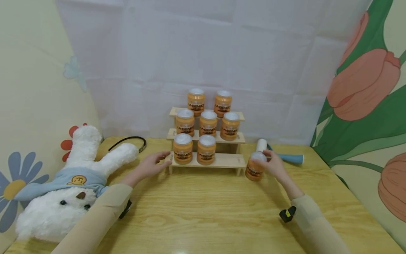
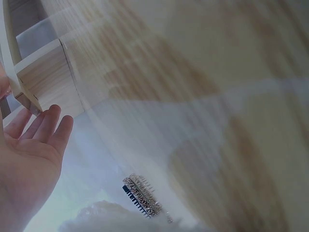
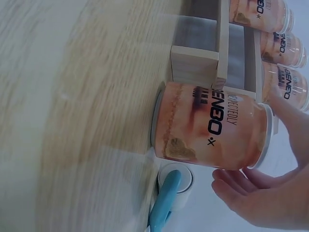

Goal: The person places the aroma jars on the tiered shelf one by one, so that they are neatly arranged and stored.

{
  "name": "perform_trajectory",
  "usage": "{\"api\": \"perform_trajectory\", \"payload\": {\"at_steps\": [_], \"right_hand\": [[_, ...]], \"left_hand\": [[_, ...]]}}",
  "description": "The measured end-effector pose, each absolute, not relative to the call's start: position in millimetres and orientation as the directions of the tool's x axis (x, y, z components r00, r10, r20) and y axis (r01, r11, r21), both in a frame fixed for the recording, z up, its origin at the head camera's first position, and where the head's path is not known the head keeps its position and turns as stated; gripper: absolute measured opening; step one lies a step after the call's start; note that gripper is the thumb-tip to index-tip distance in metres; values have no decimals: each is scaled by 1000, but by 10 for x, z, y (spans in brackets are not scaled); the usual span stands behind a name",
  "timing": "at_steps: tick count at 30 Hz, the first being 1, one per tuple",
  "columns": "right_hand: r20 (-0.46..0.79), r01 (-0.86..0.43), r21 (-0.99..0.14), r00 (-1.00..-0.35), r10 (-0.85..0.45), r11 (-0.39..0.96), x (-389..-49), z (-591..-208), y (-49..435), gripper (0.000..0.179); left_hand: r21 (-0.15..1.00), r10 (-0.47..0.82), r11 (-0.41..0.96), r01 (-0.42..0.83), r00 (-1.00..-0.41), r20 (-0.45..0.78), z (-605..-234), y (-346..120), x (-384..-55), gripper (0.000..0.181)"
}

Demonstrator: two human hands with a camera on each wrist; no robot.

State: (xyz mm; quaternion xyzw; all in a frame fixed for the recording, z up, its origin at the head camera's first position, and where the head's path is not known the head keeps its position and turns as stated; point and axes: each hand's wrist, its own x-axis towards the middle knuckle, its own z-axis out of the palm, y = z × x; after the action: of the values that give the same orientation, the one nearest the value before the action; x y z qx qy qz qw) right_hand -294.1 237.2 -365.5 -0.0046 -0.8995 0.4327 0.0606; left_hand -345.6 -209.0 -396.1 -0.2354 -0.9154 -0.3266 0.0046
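My right hand (image 1: 273, 165) grips an orange-labelled can (image 1: 254, 171) with a pale lid near its top, thumb on one side and fingers on the other. That can is just off the right end of a wooden three-step rack (image 1: 225, 160), close over the table. At the rack's other end my left hand (image 1: 154, 164) touches the end of the lowest shelf with relaxed, spread fingers (image 2: 60, 130). On the rack stand matching cans: two on the top step, three on the middle one, and two, including a left can (image 1: 183, 151), on the left part of the bottom shelf.
A white plush toy (image 1: 60, 201) in a blue top lies along the table's left side. Behind its leg is a black headband (image 1: 128, 137) with a toothed, sparkly end. A lint roller (image 1: 290, 158) with a blue handle lies behind the held can, before a white cloth backdrop (image 1: 177, 46).
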Motion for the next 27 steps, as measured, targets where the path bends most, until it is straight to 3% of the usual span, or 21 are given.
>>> {"api": "perform_trajectory", "payload": {"at_steps": [9,22,27], "right_hand": [[76,-39,-763,-997,30,646,-2946,-3711,2402,77],[71,-150,-766,-986,-150,625,-2846,-3661,2517,71],[15,-127,-782,-983,-185,610,-2828,-3667,2558,76]], "left_hand": [[597,427,678,429,-891,155,-3963,-2089,-3447,62],[598,432,674,434,-888,158,-3961,-2091,-3446,61],[599,430,675,431,-889,155,-3959,-2091,-3446,61]]}}
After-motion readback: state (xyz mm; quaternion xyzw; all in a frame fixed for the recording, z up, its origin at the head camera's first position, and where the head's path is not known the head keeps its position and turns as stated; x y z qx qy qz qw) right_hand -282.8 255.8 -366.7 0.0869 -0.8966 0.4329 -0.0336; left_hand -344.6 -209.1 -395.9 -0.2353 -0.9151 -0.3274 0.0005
